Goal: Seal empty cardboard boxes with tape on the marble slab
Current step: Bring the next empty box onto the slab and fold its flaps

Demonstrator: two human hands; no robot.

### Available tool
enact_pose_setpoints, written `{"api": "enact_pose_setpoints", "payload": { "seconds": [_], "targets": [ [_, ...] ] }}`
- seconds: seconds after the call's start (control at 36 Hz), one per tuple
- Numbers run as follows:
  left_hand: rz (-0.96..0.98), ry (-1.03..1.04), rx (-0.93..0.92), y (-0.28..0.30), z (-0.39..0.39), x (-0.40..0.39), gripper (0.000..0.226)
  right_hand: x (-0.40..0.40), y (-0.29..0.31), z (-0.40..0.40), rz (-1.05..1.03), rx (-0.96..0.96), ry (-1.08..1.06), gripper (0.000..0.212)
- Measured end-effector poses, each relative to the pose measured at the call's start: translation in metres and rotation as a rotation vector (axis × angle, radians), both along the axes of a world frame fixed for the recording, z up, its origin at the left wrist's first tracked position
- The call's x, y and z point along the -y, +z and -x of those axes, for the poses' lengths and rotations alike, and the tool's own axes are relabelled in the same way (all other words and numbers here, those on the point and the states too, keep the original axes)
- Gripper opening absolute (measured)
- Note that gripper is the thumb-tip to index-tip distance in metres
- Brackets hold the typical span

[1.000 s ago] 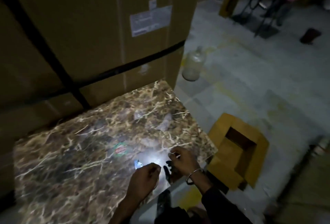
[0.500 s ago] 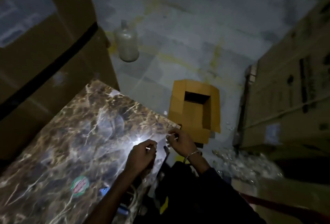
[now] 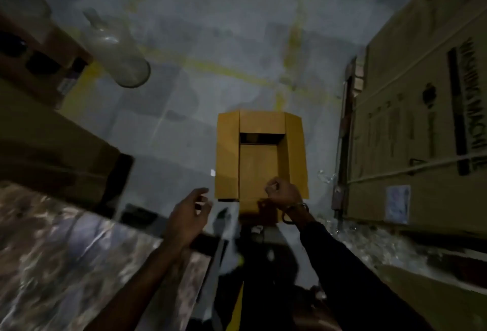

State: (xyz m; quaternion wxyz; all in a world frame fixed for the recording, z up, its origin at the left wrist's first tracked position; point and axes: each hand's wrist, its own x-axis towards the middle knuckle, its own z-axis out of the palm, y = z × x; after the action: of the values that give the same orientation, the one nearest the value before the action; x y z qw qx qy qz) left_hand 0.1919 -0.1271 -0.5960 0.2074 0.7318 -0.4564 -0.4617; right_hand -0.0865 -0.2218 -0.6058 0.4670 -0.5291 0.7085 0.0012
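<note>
A yellow cardboard box point(image 3: 259, 156) stands on the grey floor with its top flaps folded outward and its inside showing. My right hand point(image 3: 284, 195) hovers at the box's near edge with fingers curled, pinching a small pale thing too blurred to name. To the left of the box, my left hand point(image 3: 191, 216) hangs in the air with fingers loosely spread, holding nothing. The brown veined marble slab point(image 3: 66, 251) fills the lower left, and its corner lies under my left forearm.
A clear glass jug point(image 3: 118, 48) stands on the floor at the upper left. Large brown cartons point(image 3: 421, 125) wall off the right side, and another carton point(image 3: 52, 146) rises behind the slab. Crumpled clear plastic point(image 3: 374, 249) litters the floor at the right.
My view has swung right, from the slab to the yellow box on the floor. Both hands left the slab's edge; my left hand opened and my right moved to the box's near edge.
</note>
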Motion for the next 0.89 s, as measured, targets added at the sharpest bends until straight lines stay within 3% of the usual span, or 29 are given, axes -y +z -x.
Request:
{"api": "enact_pose_setpoints", "payload": {
  "seconds": [0.14, 0.22, 0.36, 0.47, 0.53, 0.61, 0.72, 0.89],
  "targets": [
    [-0.119, -0.078, 0.077, -0.101, 0.036, 0.104, 0.036, 0.081, -0.125, 0.064, -0.119, -0.084, -0.019, 0.035],
    [-0.228, -0.075, 0.074, -0.185, 0.059, 0.151, 0.043, 0.114, -0.188, 0.092, -0.186, -0.107, -0.052, 0.056],
    [-0.41, 0.014, 0.031, -0.296, 0.092, 0.188, 0.064, 0.139, -0.276, 0.131, -0.222, -0.181, -0.089, 0.048],
    [-0.49, -0.015, 0.007, -0.388, 0.117, 0.197, 0.089, 0.152, -0.362, 0.161, -0.262, -0.253, -0.082, 0.059],
    [-0.48, -0.026, 0.016, -0.426, 0.123, 0.194, 0.084, 0.159, -0.397, 0.168, -0.223, -0.272, -0.089, 0.062],
    [-0.453, 0.0, 0.069, -0.484, 0.121, 0.185, 0.059, 0.158, -0.45, 0.183, -0.183, -0.249, -0.128, 0.079],
    [-0.432, -0.024, 0.223, -0.512, 0.137, 0.187, 0.059, 0.152, -0.463, 0.17, -0.219, -0.16, -0.2, 0.096],
    [-0.501, -0.132, 0.315, -0.529, 0.136, 0.195, 0.061, 0.154, -0.468, 0.175, -0.185, -0.168, -0.157, 0.072]
  ]
}}
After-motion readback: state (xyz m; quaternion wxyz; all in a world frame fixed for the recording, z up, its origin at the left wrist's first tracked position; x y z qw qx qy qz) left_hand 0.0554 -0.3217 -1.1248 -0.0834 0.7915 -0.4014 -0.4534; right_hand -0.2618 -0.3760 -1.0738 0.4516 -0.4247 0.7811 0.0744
